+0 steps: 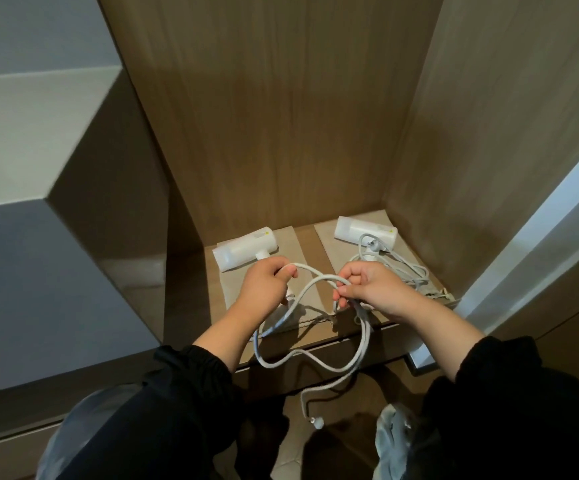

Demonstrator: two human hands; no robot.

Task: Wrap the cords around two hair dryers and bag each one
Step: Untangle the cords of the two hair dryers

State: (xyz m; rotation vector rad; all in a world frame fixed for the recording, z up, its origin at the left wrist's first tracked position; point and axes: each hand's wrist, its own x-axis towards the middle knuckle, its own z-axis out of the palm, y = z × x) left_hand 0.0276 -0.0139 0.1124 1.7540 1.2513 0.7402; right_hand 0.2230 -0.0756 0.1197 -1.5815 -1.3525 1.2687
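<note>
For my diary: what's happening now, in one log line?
left hand: grips cord by left hair dryer | right hand: pinches cord loops | plug: dangling | right hair dryer: loose cord beside

The handle of the left hair dryer (243, 252) lies mostly hidden under the left hand (263, 285)

At the lower middle of the frame, a shelf (336, 341) carries two bags side by side. The left hair dryer (243, 251) lies on the left bag (291, 240). The right hair dryer (366, 230) lies on the right bag (326, 244), further back, with its heaped cord (405, 268) in front of it. Between them, the left hand (263, 282) and right hand (374, 289) grip the long cord (315, 362). Its loops hang below the shelf edge, with the plug (317, 423) lowest.
</note>
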